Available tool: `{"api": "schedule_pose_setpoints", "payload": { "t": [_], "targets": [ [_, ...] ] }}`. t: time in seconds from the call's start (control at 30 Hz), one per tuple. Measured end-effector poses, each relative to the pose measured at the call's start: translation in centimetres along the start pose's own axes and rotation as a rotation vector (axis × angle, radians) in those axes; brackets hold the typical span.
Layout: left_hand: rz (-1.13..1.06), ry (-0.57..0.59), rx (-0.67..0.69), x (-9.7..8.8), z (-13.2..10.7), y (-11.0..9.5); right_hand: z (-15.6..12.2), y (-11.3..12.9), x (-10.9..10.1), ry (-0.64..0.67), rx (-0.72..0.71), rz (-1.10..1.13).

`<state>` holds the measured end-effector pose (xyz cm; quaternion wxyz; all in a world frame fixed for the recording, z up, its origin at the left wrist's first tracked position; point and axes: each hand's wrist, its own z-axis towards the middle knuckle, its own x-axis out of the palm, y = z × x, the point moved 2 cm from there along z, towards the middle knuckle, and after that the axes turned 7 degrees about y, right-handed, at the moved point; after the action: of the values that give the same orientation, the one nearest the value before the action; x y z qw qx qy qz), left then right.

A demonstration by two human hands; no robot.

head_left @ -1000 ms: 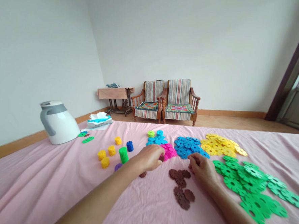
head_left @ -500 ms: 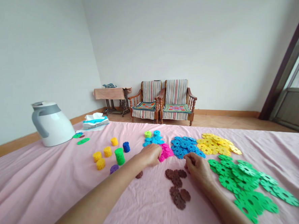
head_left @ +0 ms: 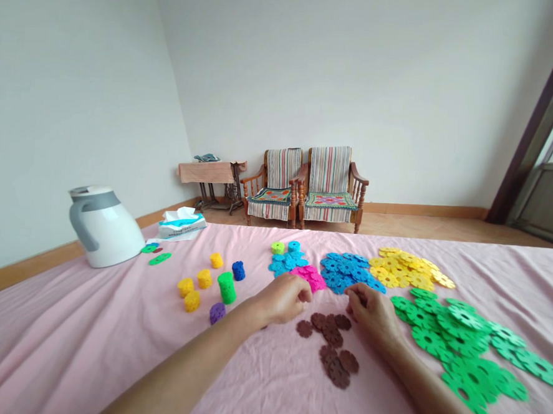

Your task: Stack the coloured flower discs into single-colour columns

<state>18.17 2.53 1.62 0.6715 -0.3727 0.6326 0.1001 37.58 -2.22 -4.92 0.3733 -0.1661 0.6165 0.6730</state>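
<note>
Flat flower-shaped plastic discs lie sorted by colour on a pink cloth [head_left: 85,345]. My left hand [head_left: 284,300] hovers with fingers curled just left of the brown discs [head_left: 331,344], its fingertips beside the pink discs [head_left: 310,276]. A single brown disc [head_left: 304,328] lies right under it. My right hand [head_left: 374,313] rests with fingers bent at the brown pile's upper right edge, close to the blue discs [head_left: 347,271]. What either hand holds, if anything, is hidden by the fingers.
Yellow discs [head_left: 410,271] and green discs [head_left: 465,340] spread to the right. Short stacked cylinders, yellow [head_left: 193,289], green [head_left: 227,287], dark blue [head_left: 238,270] and purple [head_left: 216,312], stand left. A white kettle [head_left: 104,224] and tissue pack [head_left: 182,223] sit far left. Two chairs [head_left: 306,187] stand behind.
My left hand has drawn back from the pink pile toward the brown discs, and a brown disc now lies beneath it. The right hand barely moved. The view shifted slightly.
</note>
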Motion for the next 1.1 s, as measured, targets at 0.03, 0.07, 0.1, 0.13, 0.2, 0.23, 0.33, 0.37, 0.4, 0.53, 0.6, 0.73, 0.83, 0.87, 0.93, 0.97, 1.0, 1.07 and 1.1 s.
{"api": "schedule_pose_setpoints", "payload": {
  "t": [0.03,0.07,0.1,0.13,0.2,0.23,0.33,0.37,0.4,0.53,0.6,0.73,0.83,0.87,0.93,0.97,1.0,1.07,1.1],
  "targets": [
    [0.018,-0.004,-0.001,0.0,-0.4,-0.2,0.0,0.0,0.0,-0.001,-0.001,-0.005],
    [0.037,-0.003,-0.004,0.1,-0.8,-0.4,0.0,0.0,0.0,0.000,-0.002,-0.008],
    [0.056,0.002,-0.008,0.2,-1.3,-0.6,0.0,0.0,0.0,0.002,-0.002,-0.009],
    [0.075,0.010,-0.017,0.4,-1.7,-0.9,0.0,0.0,0.0,0.004,-0.003,-0.010],
    [0.113,0.029,-0.043,0.8,-2.5,-1.5,0.0,0.0,0.0,0.008,-0.003,-0.014],
    [0.131,0.039,-0.060,1.1,-2.9,-1.8,0.0,0.0,0.0,0.008,-0.002,-0.018],
    [0.170,0.059,-0.101,1.6,-3.4,-2.7,0.0,0.0,0.0,0.011,-0.004,-0.028],
    [0.178,0.061,-0.109,1.7,-3.4,-2.8,0.0,0.0,0.0,0.013,-0.006,-0.026],
    [0.185,0.062,-0.115,1.8,-3.3,-2.9,0.0,0.0,0.0,0.014,-0.010,-0.023],
    [0.196,0.052,-0.119,2.4,-2.9,-2.8,0.1,0.0,0.0,0.010,-0.025,-0.019],
    [0.182,0.048,-0.109,2.6,-2.8,-2.6,0.1,-0.1,0.0,0.010,-0.029,-0.021],
    [0.063,0.025,-0.057,2.2,-3.4,-2.2,0.0,0.1,0.0,0.014,-0.019,-0.018],
    [-0.064,-0.072,-0.057,0.1,-4.5,-1.1,-0.1,0.3,-0.1,0.017,-0.001,-0.016],
    [-0.100,-0.108,-0.082,-0.7,-5.0,-0.5,-0.1,0.3,-0.1,0.018,0.002,-0.019],
    [-0.123,-0.155,-0.157,-2.2,-5.9,1.1,-0.1,0.3,-0.1,0.016,0.001,-0.025],
    [-0.100,-0.164,-0.196,-2.8,-6.3,2.0,-0.1,0.3,-0.1,0.015,-0.002,-0.026],
    [-0.090,-0.169,-0.215,-3.3,-6.7,2.7,-0.1,0.3,-0.1,0.013,-0.005,-0.026],
    [-0.076,-0.158,-0.240,-3.7,-7.1,3.8,0.0,0.2,-0.1,0.008,-0.011,-0.023],
    [-0.071,-0.148,-0.244,-3.7,-7.3,4.2,0.0,0.1,-0.1,0.006,-0.015,-0.022]
  ]
}}
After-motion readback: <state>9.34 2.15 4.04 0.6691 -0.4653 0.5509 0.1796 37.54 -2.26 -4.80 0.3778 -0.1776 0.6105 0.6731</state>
